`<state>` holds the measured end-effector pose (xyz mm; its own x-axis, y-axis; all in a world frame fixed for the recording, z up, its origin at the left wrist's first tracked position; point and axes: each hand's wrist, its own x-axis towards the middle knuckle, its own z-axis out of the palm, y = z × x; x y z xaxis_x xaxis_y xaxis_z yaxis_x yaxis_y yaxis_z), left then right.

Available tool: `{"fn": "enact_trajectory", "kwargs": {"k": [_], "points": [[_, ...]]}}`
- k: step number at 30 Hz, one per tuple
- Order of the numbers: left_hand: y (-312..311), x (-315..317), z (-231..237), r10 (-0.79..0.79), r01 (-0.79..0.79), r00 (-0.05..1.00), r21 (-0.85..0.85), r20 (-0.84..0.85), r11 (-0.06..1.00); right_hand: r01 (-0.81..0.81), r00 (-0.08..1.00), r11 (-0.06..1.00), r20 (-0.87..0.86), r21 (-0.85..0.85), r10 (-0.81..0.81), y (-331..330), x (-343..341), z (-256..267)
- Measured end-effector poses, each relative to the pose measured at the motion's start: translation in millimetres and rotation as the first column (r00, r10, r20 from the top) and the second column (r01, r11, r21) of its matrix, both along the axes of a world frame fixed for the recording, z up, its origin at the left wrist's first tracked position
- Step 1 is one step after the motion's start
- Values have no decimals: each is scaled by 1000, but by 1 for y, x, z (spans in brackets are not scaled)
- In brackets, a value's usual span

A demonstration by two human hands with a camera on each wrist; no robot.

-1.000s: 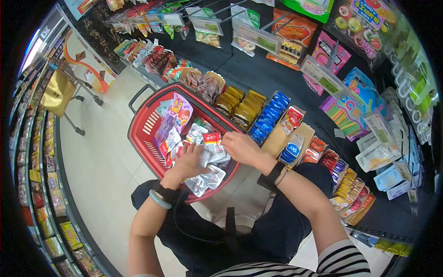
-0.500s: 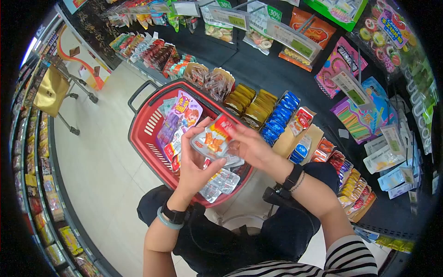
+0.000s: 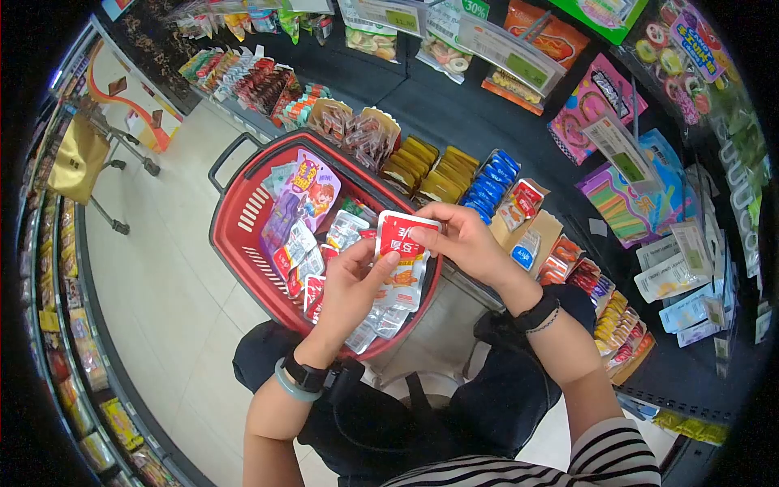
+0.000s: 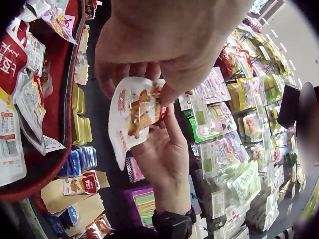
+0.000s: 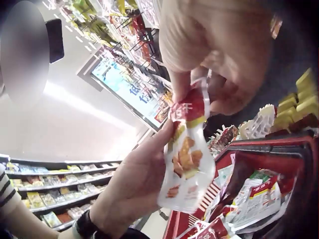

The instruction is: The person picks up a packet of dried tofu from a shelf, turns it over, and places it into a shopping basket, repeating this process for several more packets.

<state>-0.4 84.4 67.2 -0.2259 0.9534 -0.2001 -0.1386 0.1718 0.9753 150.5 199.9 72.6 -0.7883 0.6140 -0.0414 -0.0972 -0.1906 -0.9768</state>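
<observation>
Over the basket, both hands hold a small snack packet (image 3: pixel 403 280), red at its top and white below, with a picture of brown food pieces. My left hand (image 3: pixel 347 290) pinches its left side, thumb on the printed front. At the upper right corner, my right hand (image 3: pixel 471 242) pinches it with the thumb on the red part. The right wrist view shows the packet (image 5: pixel 187 164) slightly bent between the hands. Beneath sits the red shopping basket (image 3: pixel 231 231), containing a purple snack bag (image 3: pixel 307 195) and several silver-and-red packets (image 3: pixel 299 243).
Boxes of gold packets (image 3: pixel 448 174), blue packets (image 3: pixel 491 185) and other small snacks line the low shelf beside the basket. Bags such as a pink one (image 3: pixel 596 105) hang on hooks above. A trolley with a gold bag (image 3: pixel 79 158) stands left, near another shelf (image 3: pixel 89 341).
Both hands were down among the packets in the basket. They have come up with one packet, which the left hand held first and both hands now pinch, its front facing up.
</observation>
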Motion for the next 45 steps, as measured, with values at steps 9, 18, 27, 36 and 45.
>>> {"fn": "enact_trajectory", "kwargs": {"k": [9, 18, 27, 36, 45], "points": [[8, 6, -15, 93, -80, 994, 194, -59, 978, 55, 991, 941, 98, 334, -92, -9, -4, -27], [9, 7, -18, 116, -114, 993, 171, -3, 979, 96, 972, 777, 109, 623, -207, -16, -8, -20], [15, 5, -26, 154, -130, 986, 286, -62, 949, 309, 948, 919, 4, 246, -319, -30, -21, -34], [12, 15, -28, 172, -158, 979, 132, -106, 979, 417, 907, 881, -38, 226, -420, -33, -27, -49], [12, 18, -39, 278, -234, 933, 200, -229, 951, 437, 825, 760, 122, 480, -552, -47, -25, -30]]}}
